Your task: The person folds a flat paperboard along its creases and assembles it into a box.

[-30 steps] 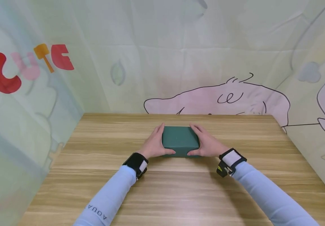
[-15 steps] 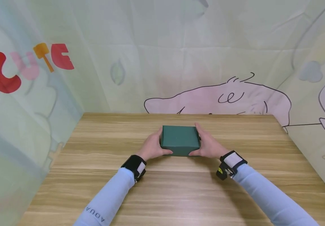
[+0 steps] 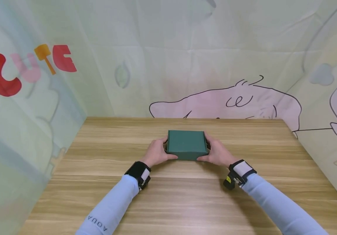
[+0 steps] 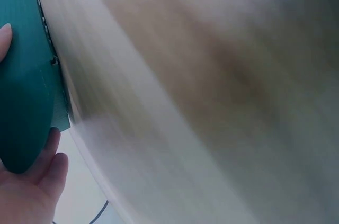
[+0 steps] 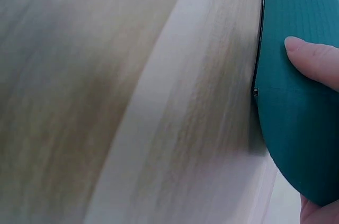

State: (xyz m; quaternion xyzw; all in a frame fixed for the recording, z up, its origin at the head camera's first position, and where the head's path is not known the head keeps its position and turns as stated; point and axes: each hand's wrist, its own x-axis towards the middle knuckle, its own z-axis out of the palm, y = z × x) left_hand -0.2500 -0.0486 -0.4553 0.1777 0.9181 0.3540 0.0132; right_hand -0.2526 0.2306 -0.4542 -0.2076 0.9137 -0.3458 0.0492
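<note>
A green cardboard box (image 3: 187, 142) lies in the middle of the table in the head view, its lid down, between my two hands. My left hand (image 3: 155, 152) holds its left end, thumb (image 4: 4, 41) on the front face and fingers by the side. A rounded green side flap (image 4: 26, 123) stands out from that end in the left wrist view. My right hand (image 3: 218, 152) grips the right end in the same way, thumb (image 5: 312, 62) on the front face. Another rounded flap (image 5: 302, 144) sticks out there. The box's back face is hidden.
The wood-grain table (image 3: 183, 202) reaches back to a printed cloth backdrop (image 3: 168, 58) with cartoon drawings. Both wrists wear black straps, the left strap (image 3: 139, 171) and the right strap (image 3: 242, 169), below light blue sleeves (image 3: 109, 205).
Both hands' fingers have slid from the far top corners down along the box's ends. Gaps now show between the palms and the ends, where the side flaps stand out. The box has shifted slightly away.
</note>
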